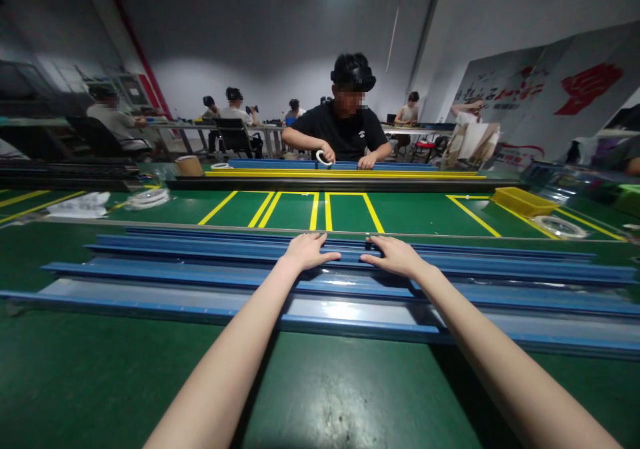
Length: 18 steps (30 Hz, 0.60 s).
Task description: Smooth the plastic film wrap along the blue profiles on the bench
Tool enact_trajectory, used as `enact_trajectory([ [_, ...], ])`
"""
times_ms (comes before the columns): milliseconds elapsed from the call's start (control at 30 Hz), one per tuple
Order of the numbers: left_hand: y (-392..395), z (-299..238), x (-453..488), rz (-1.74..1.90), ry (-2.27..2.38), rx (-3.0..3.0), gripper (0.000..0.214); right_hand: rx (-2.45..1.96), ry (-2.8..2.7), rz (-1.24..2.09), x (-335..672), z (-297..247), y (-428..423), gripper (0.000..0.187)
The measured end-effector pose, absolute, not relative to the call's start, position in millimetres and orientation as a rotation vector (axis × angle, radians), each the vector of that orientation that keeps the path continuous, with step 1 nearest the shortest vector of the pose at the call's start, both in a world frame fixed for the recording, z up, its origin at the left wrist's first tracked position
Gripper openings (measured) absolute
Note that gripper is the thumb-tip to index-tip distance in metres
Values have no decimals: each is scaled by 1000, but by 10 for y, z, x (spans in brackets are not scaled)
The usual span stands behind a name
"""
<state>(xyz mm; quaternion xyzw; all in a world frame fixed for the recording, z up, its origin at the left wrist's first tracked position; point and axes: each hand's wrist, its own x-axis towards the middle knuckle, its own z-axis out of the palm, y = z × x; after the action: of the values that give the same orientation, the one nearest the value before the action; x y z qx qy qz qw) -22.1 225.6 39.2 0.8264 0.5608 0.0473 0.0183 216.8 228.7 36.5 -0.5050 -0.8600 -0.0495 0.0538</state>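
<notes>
Fingers of our left hand [306, 252] are resting over the far rows of the blue strips [225, 276], thumb stretching wide toward the right. Across those rows, our right hand [397, 257] is mirroring it, thumb and fingers spreading apart; whether either hand is pressing down on the strips, we cannot tell. The strips are lying lengthwise across the green table [320, 382] before us. Judging by this pose, we are probably steadying or lining up the strips; shifting one would be calling for both hands closing evenly on its edges. Beyond the strips, from left to right, we are seeing white papers [80, 205], a pale coil [149, 198], a co-worker [337, 129] holding a white ring [320, 160], a yellow tray [523, 204] and, just beside it, a clear coil [560, 234].
</notes>
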Motion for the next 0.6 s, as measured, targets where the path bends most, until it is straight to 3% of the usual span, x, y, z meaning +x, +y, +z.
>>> enact_trajectory([
  [200,2356,458,-257,56,1775,2623,80,-1590,-2661,-266,2162,442,2375,64],
  [600,2139,656,-548,251,1788,3071,76,-1395,-2666,-638,1972,833,2171,66],
])
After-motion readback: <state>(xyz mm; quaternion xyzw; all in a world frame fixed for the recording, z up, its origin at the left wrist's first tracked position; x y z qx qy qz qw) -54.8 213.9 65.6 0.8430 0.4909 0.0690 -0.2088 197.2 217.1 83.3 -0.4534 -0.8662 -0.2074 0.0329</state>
